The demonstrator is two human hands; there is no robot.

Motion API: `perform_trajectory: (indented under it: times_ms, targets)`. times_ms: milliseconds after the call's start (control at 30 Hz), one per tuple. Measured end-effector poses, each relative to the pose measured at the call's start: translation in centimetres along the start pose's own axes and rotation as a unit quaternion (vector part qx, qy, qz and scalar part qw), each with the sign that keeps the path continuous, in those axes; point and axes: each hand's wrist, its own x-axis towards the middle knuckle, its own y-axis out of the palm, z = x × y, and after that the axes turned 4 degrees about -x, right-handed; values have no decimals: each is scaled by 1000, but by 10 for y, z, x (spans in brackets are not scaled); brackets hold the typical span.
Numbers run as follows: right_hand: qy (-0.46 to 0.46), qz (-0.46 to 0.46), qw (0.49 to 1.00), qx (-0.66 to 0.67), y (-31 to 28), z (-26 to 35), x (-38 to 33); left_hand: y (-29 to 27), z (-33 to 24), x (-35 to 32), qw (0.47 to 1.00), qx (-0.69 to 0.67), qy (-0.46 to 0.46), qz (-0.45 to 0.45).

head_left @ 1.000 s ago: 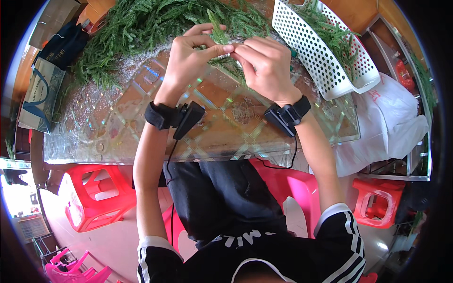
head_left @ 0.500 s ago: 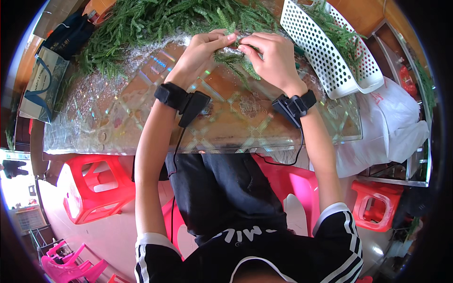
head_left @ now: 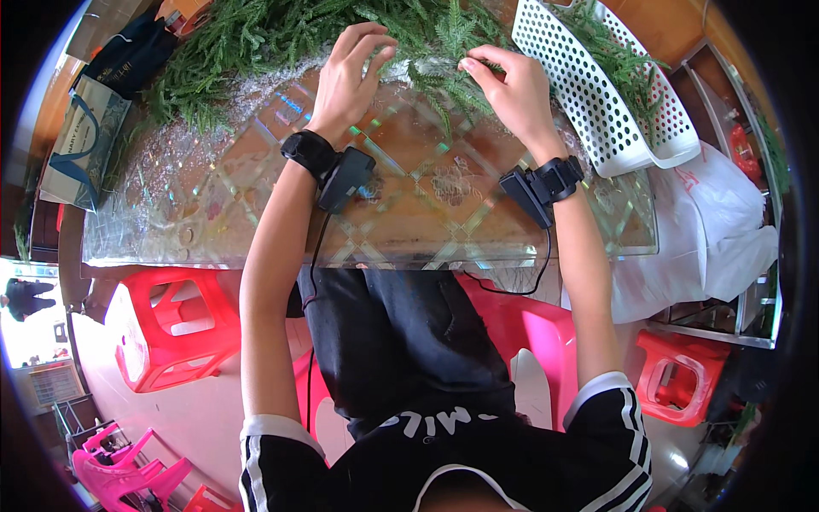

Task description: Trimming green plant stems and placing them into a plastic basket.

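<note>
My right grip (head_left: pixel 519 92) pinches a sprig (head_left: pixel 454 34) at its fingertips; my left grip (head_left: pixel 343 87) curls loosely, clear of it. I see glassy surface (head_left: pixel 401 175) below both, branches (head_left: pixel 247 51) beyond, a basket (head_left: pixel 570 85) rightward, a stool (head_left: pixel 192 369) lower left.

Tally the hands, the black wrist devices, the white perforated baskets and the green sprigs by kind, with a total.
Hands: 2 (left hand, right hand)
Black wrist devices: 2 (left device, right device)
White perforated basket: 1
Green sprigs: too tangled to count, left out
Total: 5
</note>
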Motion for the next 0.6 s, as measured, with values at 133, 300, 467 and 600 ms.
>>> perform_trajectory:
  times_ms: [133, 300, 467, 600]
  targets:
    - [0, -23, 1000, 20, 2, -5, 1, -1, -2, 0, 980, 149, 125, 27]
    - [13, -17, 1000, 21, -3, -3, 0, -9, -8, 7, 939, 255, 229, -20]
    - [-10, -26, 1000, 4, -1, 0, 1, -12, -11, 10, 951, 183, 113, -223]
    - [-31, -33, 999, 9, 0, 1, 1, -3, -26, 11, 971, 101, 83, -199]
